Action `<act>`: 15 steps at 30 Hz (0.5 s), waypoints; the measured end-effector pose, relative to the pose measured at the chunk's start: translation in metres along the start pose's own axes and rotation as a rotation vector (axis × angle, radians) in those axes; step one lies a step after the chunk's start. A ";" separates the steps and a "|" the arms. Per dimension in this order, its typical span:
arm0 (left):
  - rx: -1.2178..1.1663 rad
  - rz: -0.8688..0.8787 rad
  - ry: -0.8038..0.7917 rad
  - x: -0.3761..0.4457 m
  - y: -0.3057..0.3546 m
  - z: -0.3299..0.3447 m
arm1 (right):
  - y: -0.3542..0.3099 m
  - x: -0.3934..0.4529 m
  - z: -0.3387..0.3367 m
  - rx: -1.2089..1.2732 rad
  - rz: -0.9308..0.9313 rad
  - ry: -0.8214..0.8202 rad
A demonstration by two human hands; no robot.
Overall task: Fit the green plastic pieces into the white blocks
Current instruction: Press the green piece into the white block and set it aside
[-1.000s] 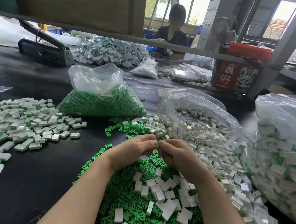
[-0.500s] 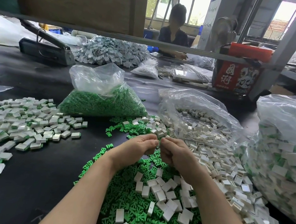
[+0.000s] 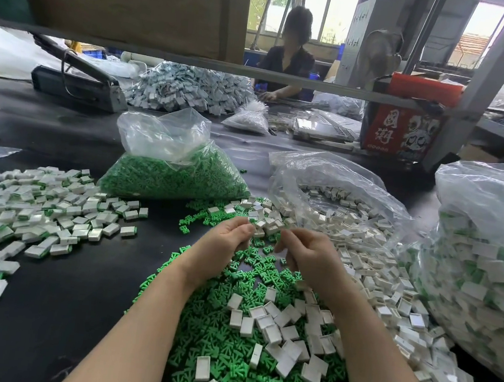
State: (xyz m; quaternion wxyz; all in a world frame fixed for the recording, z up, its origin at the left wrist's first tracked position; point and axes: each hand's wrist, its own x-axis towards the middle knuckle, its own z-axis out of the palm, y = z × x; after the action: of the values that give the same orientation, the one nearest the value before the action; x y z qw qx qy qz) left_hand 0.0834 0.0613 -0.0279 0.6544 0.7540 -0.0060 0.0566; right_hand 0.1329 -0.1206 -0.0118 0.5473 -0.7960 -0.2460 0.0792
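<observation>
Loose green plastic pieces (image 3: pixel 229 337) lie in a heap on the black table right in front of me, with white blocks (image 3: pixel 280 321) scattered over them. My left hand (image 3: pixel 223 247) and my right hand (image 3: pixel 312 259) hover above the far end of the heap, backs toward me, a small gap between them. The left fingers curl on what looks like a small white block at their tips. The right fingers are curled too, and what they hold is hidden.
A bag of green pieces (image 3: pixel 172 170) stands behind the heap, and an open bag of white blocks (image 3: pixel 337 199) is at the right. A big bag of fitted blocks (image 3: pixel 485 271) fills the right edge. Fitted blocks (image 3: pixel 33 217) spread on the left. A person (image 3: pixel 289 58) sits across the table.
My hands were pressed together fingertip to fingertip. They have drawn apart, so a gap shows between them.
</observation>
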 end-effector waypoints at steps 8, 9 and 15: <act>0.106 0.043 0.092 0.001 0.001 0.000 | 0.006 0.002 0.006 -0.398 -0.038 0.043; 0.118 0.044 0.096 0.001 0.001 -0.001 | 0.005 0.002 0.006 -0.428 -0.051 0.056; 0.136 0.045 0.105 0.000 0.003 0.000 | 0.002 0.002 0.009 -0.567 -0.115 -0.108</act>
State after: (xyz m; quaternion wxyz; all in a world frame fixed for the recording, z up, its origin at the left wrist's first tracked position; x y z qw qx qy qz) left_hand 0.0834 0.0605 -0.0251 0.5997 0.7923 0.0153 0.1112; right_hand 0.1318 -0.1125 -0.0167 0.2929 -0.8966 -0.3317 0.0183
